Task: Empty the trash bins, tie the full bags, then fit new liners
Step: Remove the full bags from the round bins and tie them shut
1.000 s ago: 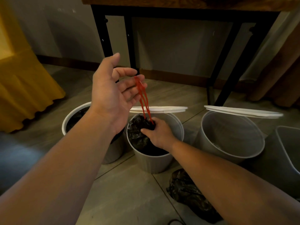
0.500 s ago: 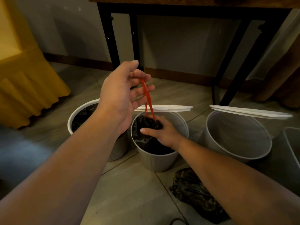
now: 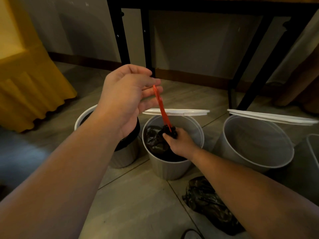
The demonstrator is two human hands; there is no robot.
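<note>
Our left hand point(image 3: 127, 97) pinches the red drawstring point(image 3: 162, 109) taut above our right hand point(image 3: 180, 144), which grips the crinkly black bag point(image 3: 153, 140) inside the round grey bin point(image 3: 170, 169); the left fingers point(image 3: 151, 91), spread earlier, have closed.

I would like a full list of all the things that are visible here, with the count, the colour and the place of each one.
round bins: 3, grey, in a row on the tiled floor: left, middle, right.
lids: 2, white, tipped up at the back of the middle and right bins.
square bin: 1, grey, right edge, cut off.
full bag: 1, black, inside the middle bin.
drawstring: 1, red, from that bag's neck up to the left hand.
second bag: 1, black, on the floor in front of the bins.
table: 1, black legs, behind the bins.
cloth: 1, yellow, far left.
left hand: above the bins, fingers hold the drawstring.
right hand: in the middle bin, grips the bag's neck.
</note>
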